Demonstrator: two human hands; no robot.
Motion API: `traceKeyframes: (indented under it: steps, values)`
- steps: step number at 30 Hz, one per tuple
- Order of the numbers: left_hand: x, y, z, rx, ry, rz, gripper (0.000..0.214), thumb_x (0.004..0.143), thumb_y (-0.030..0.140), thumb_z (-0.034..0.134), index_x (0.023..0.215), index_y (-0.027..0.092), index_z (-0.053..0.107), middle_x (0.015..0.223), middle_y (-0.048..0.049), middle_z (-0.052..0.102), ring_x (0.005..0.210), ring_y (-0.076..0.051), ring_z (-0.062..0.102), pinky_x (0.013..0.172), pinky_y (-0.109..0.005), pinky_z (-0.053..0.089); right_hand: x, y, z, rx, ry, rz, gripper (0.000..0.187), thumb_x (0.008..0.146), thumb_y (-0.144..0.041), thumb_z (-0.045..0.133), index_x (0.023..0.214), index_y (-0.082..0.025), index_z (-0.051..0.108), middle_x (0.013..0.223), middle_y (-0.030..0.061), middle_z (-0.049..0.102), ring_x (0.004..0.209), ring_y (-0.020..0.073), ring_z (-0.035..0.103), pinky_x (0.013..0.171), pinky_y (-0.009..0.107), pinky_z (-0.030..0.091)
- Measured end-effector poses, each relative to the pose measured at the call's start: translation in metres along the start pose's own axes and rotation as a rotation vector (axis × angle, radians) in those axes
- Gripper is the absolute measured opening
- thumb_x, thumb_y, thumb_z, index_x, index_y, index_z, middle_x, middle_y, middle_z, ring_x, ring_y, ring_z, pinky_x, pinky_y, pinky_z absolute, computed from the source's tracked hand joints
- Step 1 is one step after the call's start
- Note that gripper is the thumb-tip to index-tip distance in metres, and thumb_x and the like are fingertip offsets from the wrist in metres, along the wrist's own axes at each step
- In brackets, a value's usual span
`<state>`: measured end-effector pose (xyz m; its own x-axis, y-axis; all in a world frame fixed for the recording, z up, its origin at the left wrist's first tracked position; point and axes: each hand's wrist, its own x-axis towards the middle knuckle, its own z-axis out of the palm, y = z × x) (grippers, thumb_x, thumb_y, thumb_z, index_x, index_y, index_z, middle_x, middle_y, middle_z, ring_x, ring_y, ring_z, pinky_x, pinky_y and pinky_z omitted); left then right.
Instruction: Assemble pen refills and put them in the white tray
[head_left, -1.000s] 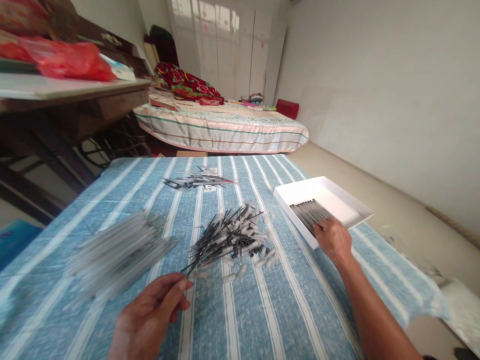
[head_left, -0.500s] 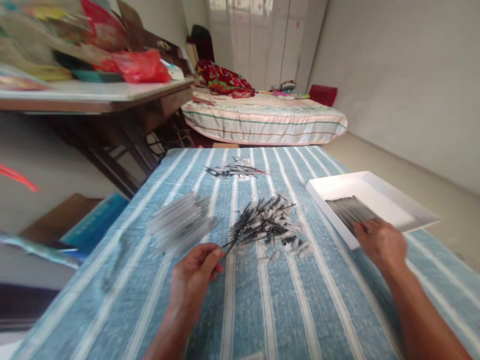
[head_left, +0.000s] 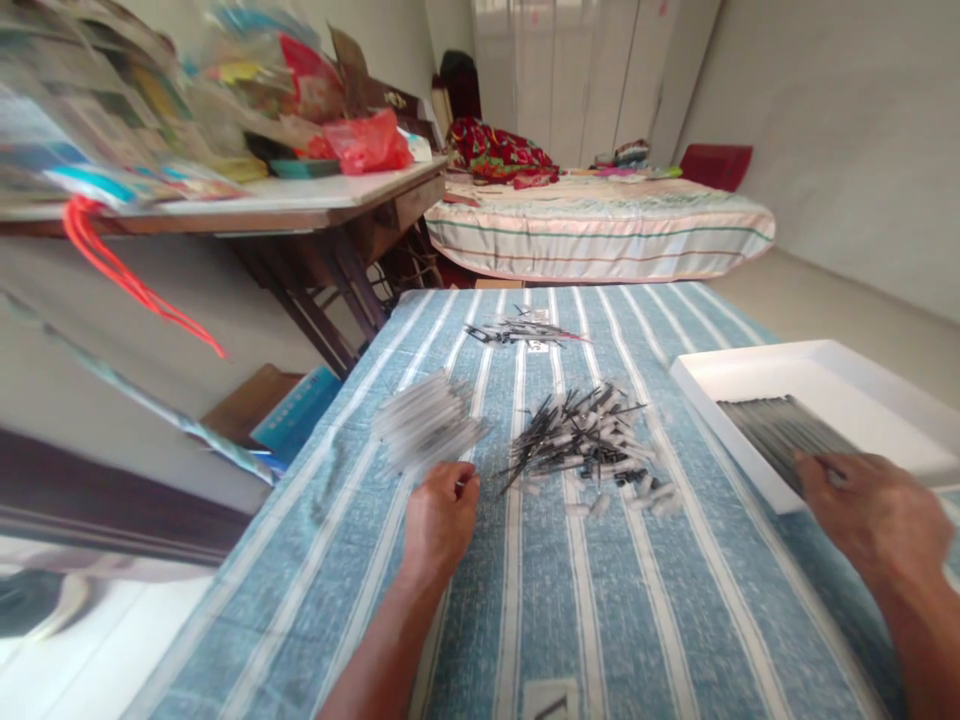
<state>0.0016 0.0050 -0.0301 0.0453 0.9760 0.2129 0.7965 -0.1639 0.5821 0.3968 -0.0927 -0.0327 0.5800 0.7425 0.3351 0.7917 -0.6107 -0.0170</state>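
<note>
My left hand (head_left: 442,515) is closed at the near edge of a blurred bundle of clear, pale tubes (head_left: 427,420). Whatever is between its fingers is hidden. To its right lies a loose pile of thin black sticks and short pale and black pieces (head_left: 577,435), which look like pen parts. My right hand (head_left: 877,510) reaches over the near wall of a shallow white box (head_left: 847,375). Its bent fingers touch the near end of a row of slim dark pen-like sticks (head_left: 784,425) lying side by side; what they grip cannot be made out.
A blue striped cloth (head_left: 480,620) covers the work table. Farther back lies a smaller heap of dark thin pieces (head_left: 525,330) over a paper label. A cluttered side table (head_left: 300,205) stands at the left, a red cord (head_left: 142,285) hanging from it. Behind is a bed (head_left: 600,235).
My left hand has drawn away from the black sticks, leftward to the clear tubes. My right hand stays at the row in the box. The camera has turned left.
</note>
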Motion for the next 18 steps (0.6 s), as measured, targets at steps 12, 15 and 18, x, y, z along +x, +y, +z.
traceKeyframes:
  steps: [12,15,18]
  values:
    - [0.009,0.004,-0.003,0.485,0.031,0.079,0.024,0.082,0.018,0.045,0.096,0.015,0.063,0.097,-0.0113,0.064,0.090,-0.026,0.055,0.076,-0.033,0.042,-0.027,-0.092,-0.023,0.552,-0.017,-0.608,0.031,0.087,-0.036,0.041,0.073,-0.020,0.063,0.079,0.0051,0.063,0.074,0.0175,0.058,0.070,0.027,0.042]
    - [0.009,0.009,-0.001,0.554,-0.005,0.058,0.023,0.082,0.018,0.043,0.092,0.015,0.064,0.093,-0.0116,0.061,0.086,-0.025,0.055,0.072,-0.032,0.042,-0.041,-0.130,-0.029,0.583,-0.130,-0.758,0.031,0.089,-0.029,0.040,0.071,-0.018,0.063,0.075,0.0044,0.061,0.073,0.0164,0.056,0.070,0.026,0.040]
    - [0.010,0.010,-0.002,0.616,-0.047,0.034,0.025,0.084,0.022,0.040,0.086,0.016,0.065,0.088,-0.0113,0.059,0.083,-0.025,0.055,0.068,-0.033,0.042,-0.049,-0.159,-0.034,0.540,-0.240,-0.845,0.027,0.088,-0.024,0.042,0.070,-0.018,0.062,0.072,0.0029,0.060,0.073,0.0161,0.056,0.069,0.026,0.038]
